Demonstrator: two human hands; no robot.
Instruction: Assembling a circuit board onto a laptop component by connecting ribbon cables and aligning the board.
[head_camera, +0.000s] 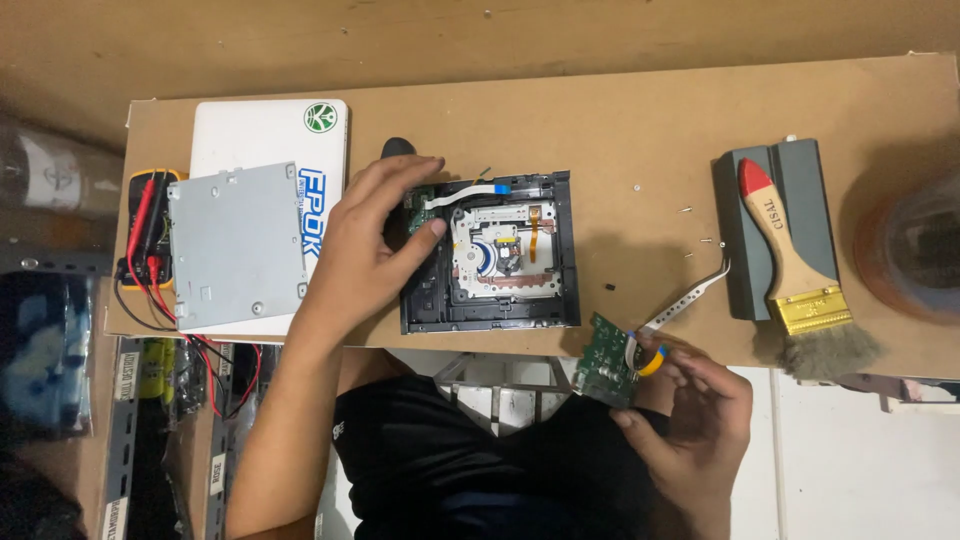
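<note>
An opened black optical disc drive (500, 260) lies on the cardboard-covered table (620, 130), its lens mechanism and white flat cable exposed. My left hand (375, 240) rests on the drive's left side, thumb and fingers pinching a small green board part at its top-left corner. My right hand (690, 400) is below the table's front edge and holds a small green circuit board (605, 362) together with metal tweezers (690, 295) that point up and right. A yellow and blue band sits on one finger.
A grey metal drive cover (235, 245) lies on a white laptop-like case (270, 130) at left, beside a yellow multimeter (148, 230) with red and black leads. A paintbrush (795, 270) rests on a grey box (775, 200) at right. Small screws are scattered nearby.
</note>
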